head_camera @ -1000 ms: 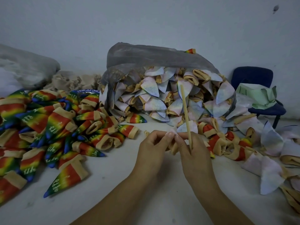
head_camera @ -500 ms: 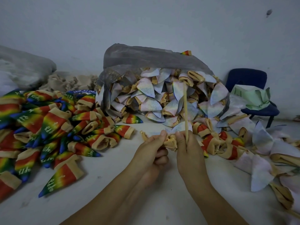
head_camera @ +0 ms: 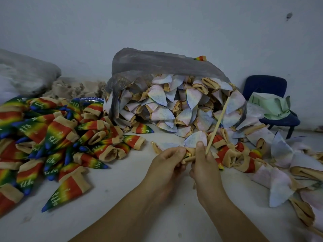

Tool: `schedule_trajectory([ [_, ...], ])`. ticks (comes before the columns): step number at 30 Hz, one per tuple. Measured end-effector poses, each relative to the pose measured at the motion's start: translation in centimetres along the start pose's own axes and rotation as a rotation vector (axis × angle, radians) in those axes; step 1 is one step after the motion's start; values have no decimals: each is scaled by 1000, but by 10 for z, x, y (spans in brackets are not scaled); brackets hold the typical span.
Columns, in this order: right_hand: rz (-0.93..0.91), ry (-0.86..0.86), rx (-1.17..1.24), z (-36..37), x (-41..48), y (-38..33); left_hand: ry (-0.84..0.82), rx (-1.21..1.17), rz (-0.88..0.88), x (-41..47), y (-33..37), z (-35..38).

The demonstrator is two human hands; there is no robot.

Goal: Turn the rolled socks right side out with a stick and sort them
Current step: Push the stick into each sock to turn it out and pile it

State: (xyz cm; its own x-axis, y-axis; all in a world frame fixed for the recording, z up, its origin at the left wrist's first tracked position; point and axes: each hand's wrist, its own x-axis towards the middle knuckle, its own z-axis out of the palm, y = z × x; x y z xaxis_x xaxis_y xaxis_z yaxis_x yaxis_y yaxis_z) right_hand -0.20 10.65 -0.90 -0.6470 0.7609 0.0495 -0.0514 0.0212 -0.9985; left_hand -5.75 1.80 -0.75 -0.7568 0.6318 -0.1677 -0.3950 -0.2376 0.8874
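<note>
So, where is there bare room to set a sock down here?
The bare surface lies open between the rainbow sock pile and the left hand, with a smaller patch between the right hand and the pale socks. Behind the hands, the spill from the bag is crowded.

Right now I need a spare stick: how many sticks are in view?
1: the stick, gripped in the right hand, slanting up before the pale sock heap. Others may lie hidden under it.
</note>
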Motion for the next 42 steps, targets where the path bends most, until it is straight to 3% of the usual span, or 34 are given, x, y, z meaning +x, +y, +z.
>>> schedule_trajectory([
  [3, -124, 70, -108, 0, -2, -1, 17, 55, -20, -1, -2, 4],
  [5, -210, 99, -163, -2, -2, -3, -36, -31, -85, -3, 0, 8],
  [10, -115, 57, -142, -7, 5, -4, -204, -320, -256, -7, 4, 8],
  [20, -67, -157, -13, -5, -1, -4, -91, -191, 57, 1, 7, -9],
  [27, -215, -105, -196, -8, -8, -8, 46, 18, 227, 0, 8, -13],
  [33, -171, -91, -189, -9, -10, -12, 59, -29, 194, 2, 5, -14],
  [37, -236, -77, -366, -10, -7, -9, 10, -76, 188, 1, 6, -15],
  [42, -76, -38, -161, -11, -3, -13, -42, -258, 63, 1, 10, -10],
])
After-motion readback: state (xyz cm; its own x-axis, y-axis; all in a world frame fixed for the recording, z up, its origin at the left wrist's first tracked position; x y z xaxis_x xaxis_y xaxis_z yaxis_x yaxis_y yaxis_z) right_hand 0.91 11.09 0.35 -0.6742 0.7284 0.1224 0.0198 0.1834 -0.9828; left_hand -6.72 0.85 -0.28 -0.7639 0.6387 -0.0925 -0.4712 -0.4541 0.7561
